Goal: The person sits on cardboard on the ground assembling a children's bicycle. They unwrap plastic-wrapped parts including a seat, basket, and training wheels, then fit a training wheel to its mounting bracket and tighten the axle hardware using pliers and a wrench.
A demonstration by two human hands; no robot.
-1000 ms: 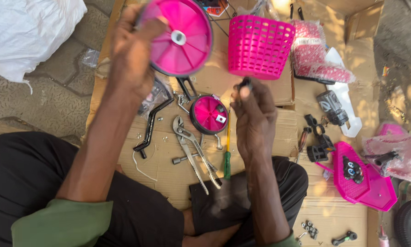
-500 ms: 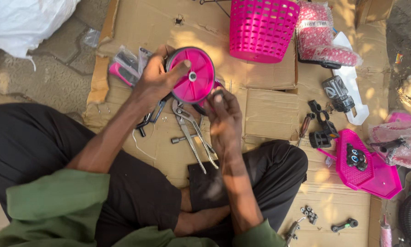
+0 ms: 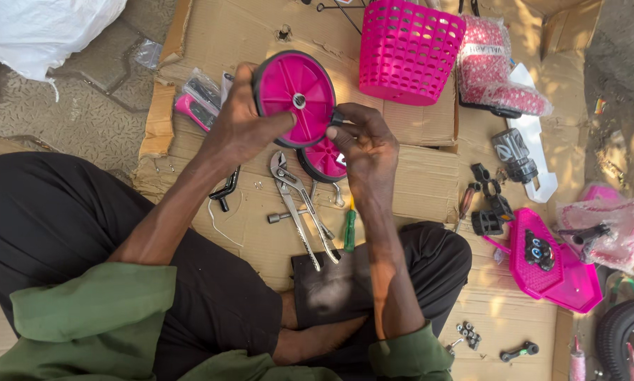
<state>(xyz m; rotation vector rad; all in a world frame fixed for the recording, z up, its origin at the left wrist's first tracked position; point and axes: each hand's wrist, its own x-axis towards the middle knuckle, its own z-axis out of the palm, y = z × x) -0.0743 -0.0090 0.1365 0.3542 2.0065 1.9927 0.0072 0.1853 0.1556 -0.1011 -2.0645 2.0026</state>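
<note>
We hold a pink training wheel up over the cardboard sheet, our left hand clasped around its rim and our right hand pinching a small dark part at its edge. By our reckoning the fitting is barely begun: a second pink wheel lies flat just under the first, and the pliers, green screwdriver and pink basket lie loose on the cardboard.

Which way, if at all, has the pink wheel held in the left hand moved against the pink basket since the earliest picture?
Yes. The pink wheel in the left hand has come down from level with the pink basket to lower, nearer the pliers.
</note>
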